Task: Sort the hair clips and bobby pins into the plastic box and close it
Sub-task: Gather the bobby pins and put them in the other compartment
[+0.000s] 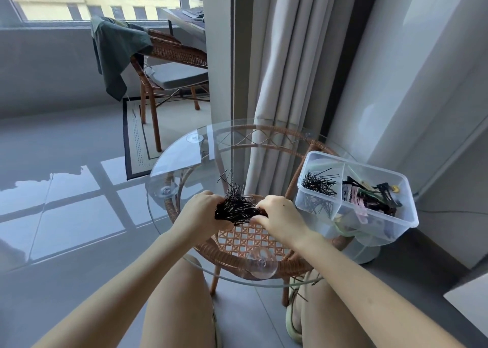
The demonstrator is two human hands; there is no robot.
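A thick bunch of black bobby pins [236, 206] is gathered over the middle of the round glass table [184, 163]. My left hand [202, 211] grips the bunch from the left and my right hand [277, 215] closes on it from the right. A few pins stick up at the back. The clear plastic box [390, 223] stands open at the table's right edge. Its left compartment holds black bobby pins [318, 186]. The right compartment holds hair clips [369, 194], black, pink and green. I see no lid.
The glass top rests on a wicker frame [250, 239] with suction cups. A curtain [285, 83] and a wall rise right behind the table and box. A wicker chair [169, 65] draped with green cloth stands far left. My knees are under the near edge.
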